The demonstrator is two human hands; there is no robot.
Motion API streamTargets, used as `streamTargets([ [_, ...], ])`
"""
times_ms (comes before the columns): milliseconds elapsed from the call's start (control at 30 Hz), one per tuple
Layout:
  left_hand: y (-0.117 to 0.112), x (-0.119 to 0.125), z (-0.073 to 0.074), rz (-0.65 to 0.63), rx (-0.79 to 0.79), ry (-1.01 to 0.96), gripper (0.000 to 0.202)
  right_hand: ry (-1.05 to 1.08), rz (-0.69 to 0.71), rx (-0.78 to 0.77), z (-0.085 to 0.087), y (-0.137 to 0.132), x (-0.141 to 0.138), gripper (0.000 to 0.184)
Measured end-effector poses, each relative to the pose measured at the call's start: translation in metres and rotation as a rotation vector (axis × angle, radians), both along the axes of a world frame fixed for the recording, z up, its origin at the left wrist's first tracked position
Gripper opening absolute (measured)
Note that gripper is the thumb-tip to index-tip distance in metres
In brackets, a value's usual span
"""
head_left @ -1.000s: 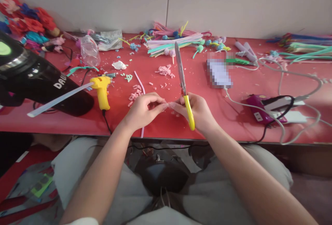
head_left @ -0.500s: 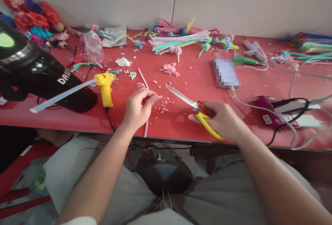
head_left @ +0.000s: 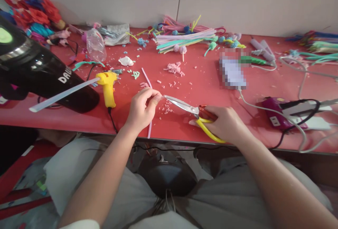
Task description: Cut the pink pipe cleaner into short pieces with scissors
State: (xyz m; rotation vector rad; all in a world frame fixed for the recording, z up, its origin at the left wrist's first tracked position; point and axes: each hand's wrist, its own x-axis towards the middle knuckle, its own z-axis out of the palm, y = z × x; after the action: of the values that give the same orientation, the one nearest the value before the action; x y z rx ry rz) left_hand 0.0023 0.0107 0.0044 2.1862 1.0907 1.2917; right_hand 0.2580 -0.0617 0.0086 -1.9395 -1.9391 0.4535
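My left hand (head_left: 142, 108) is curled in a pinch near the table's front edge, its fingertips on something small and pink that I cannot make out. My right hand (head_left: 224, 123) grips the yellow-handled scissors (head_left: 190, 111), whose blade tips reach my left fingertips. A long pink pipe cleaner (head_left: 149, 98) lies on the red table (head_left: 200, 88), running under my left hand to the front edge. Small pink cut pieces (head_left: 167, 108) lie scattered between my hands.
A yellow glue gun (head_left: 107, 86) and a black hair dryer (head_left: 39, 75) lie at the left. Bundled pipe cleaners (head_left: 182, 37) and a plastic bottle (head_left: 95, 45) sit at the back. A purple power strip (head_left: 277, 116) with tangled cables is on the right.
The scissors went from pointing up and away to lying low, then their tips slid left to my left fingertips. My right hand moved right and lowered; my left hand stayed pinched.
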Motion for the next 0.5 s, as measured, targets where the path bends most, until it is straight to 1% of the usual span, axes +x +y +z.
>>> streamTargets([
  [333,-0.0021,-0.0012,-0.0007,-0.001,-0.122,-0.036,0.026,0.023,-0.012,-0.022,-0.0021,-0.0013,0.0013,0.063],
  [500,-0.0013,-0.0008,-0.0011,0.005,-0.095,0.014,0.026,0.026,-0.025,-0.026,-0.0019,-0.0021,0.0011,0.064],
])
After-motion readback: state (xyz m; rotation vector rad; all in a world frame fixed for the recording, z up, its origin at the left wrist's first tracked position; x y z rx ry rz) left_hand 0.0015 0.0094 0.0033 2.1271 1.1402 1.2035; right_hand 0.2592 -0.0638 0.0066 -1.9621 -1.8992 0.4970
